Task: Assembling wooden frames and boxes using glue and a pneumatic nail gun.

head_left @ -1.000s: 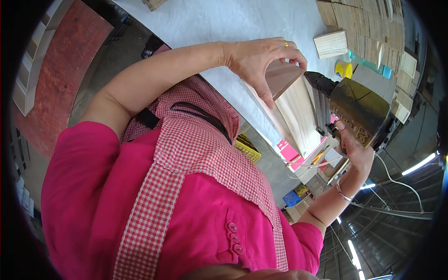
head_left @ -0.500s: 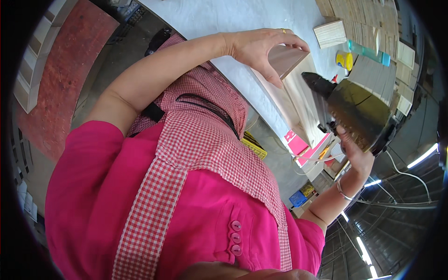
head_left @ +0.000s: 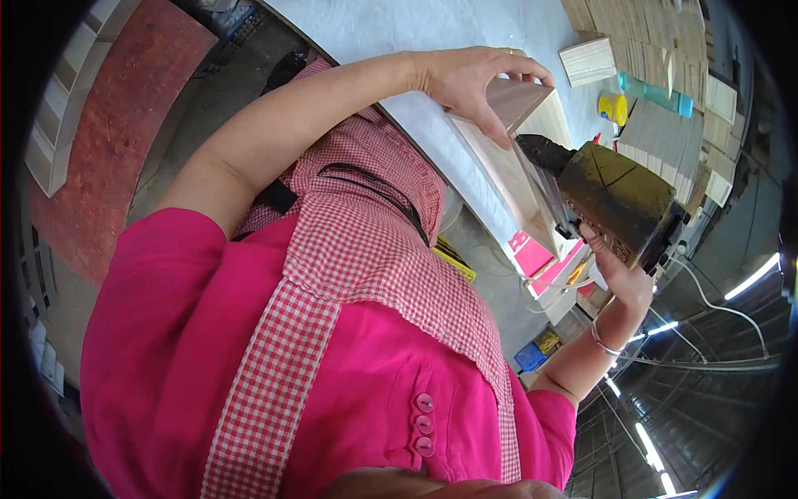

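Note:
A pale wooden box frame [head_left: 532, 218] rests on the white-topped table. My left hand [head_left: 474, 87] is closed over its far end, fingers across the top edge and thumb on the near side. In my right hand [head_left: 617, 270] is a worn, olive-coloured nail gun [head_left: 619, 195], with the fingers on its handle partly hidden behind the body. Its dark nose reaches the box's edge close to my left thumb; whether it touches the wood I cannot tell.
Stacks of thin wooden boards [head_left: 665, 137] stand at the table's far right, along with a loose wood block [head_left: 588, 61], a yellow tub [head_left: 613, 108] and a teal bottle [head_left: 657, 95]. A pink sheet [head_left: 544, 270] lies by the table's edge. To the left is a red board [head_left: 125, 125].
The nail gun has moved left and in over the box, its nose now near my left thumb. My left hand has stayed on the box's end.

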`<state>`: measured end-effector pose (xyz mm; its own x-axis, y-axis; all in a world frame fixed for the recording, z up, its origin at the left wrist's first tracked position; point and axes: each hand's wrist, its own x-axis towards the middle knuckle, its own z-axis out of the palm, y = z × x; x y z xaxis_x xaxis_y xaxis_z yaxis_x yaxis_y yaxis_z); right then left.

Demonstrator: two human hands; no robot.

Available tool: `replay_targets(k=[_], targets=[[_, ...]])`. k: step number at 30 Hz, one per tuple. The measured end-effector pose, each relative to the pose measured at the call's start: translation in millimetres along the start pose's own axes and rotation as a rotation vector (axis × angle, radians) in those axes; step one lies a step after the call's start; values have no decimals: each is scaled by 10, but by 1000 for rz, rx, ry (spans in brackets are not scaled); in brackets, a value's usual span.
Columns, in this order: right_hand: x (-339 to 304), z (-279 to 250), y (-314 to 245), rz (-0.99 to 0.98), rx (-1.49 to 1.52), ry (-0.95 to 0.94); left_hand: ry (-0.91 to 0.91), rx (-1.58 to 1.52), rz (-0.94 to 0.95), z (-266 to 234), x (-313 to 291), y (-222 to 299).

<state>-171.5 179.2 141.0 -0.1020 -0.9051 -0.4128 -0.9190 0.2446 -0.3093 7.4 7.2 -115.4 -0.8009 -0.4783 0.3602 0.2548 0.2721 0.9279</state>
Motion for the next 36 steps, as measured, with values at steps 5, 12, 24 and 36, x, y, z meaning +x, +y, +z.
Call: replay_targets(k=[5, 12, 24, 36], targets=[[50, -2, -67, -2, -1, 1, -9, -10, -18, -6, -20, 9], [56, -28, 0, 15, 29, -2, 5, -24, 5, -16, -18, 8], [59, -2, 8, 88, 64, 52, 2, -58, 21, -10, 12, -5], [68, -7, -65, 21, 40, 23, 12, -47, 9, 3, 7, -27]])
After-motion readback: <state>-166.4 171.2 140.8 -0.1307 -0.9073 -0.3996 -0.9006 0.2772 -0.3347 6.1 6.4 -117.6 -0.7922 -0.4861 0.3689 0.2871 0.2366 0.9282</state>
